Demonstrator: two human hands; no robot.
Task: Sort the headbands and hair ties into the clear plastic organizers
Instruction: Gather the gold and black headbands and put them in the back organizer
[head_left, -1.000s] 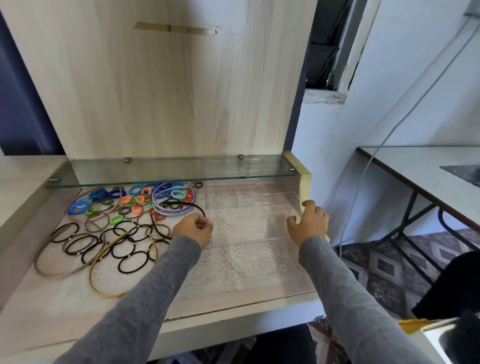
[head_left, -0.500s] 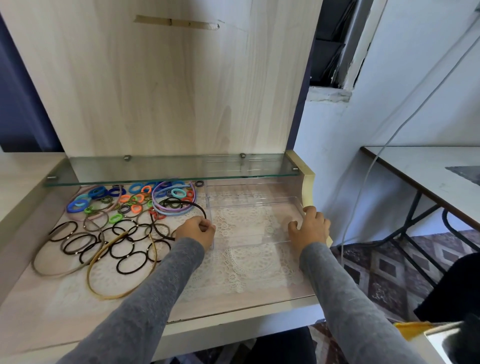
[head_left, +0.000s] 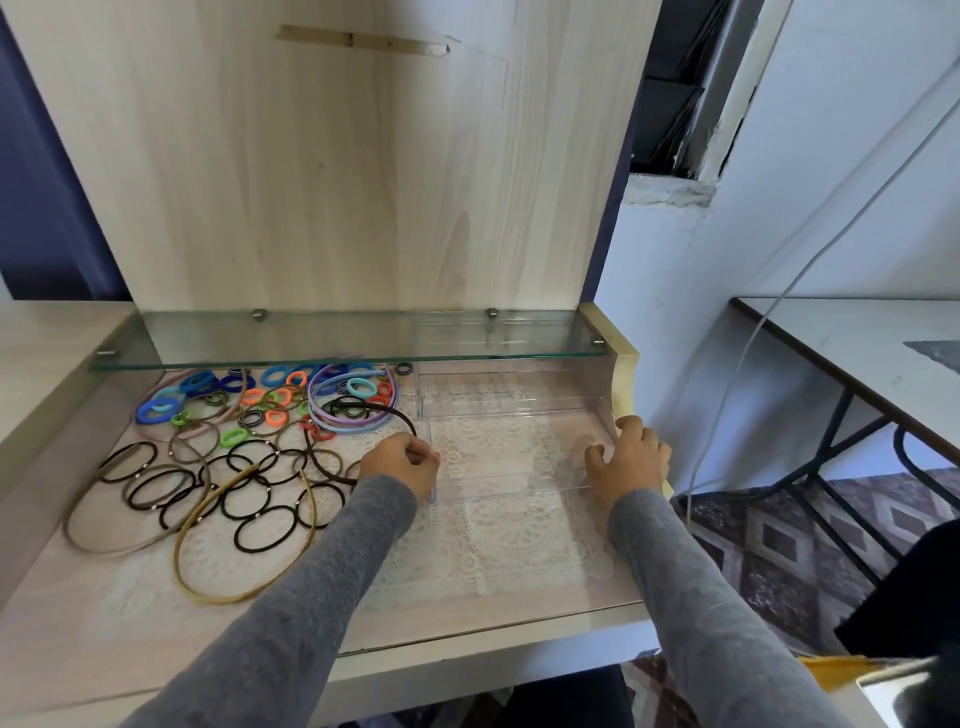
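A clear plastic organizer lies on the lace mat at the right of the desk, with a second clear organizer behind it under the glass shelf. My left hand grips the near organizer's left wall and my right hand grips its right wall. Left of them lies a heap of coloured hair ties, black hair ties, thin headbands and a lilac headband stack. A dark headband arcs just behind my left hand.
A glass shelf overhangs the back of the desk, below a tall wooden panel. The desk's right side post stands beside my right hand. A white cable hangs at the right, by another table.
Both hands have drawn the near organizer a little toward the desk's front edge; the hair ties and headbands have not moved.
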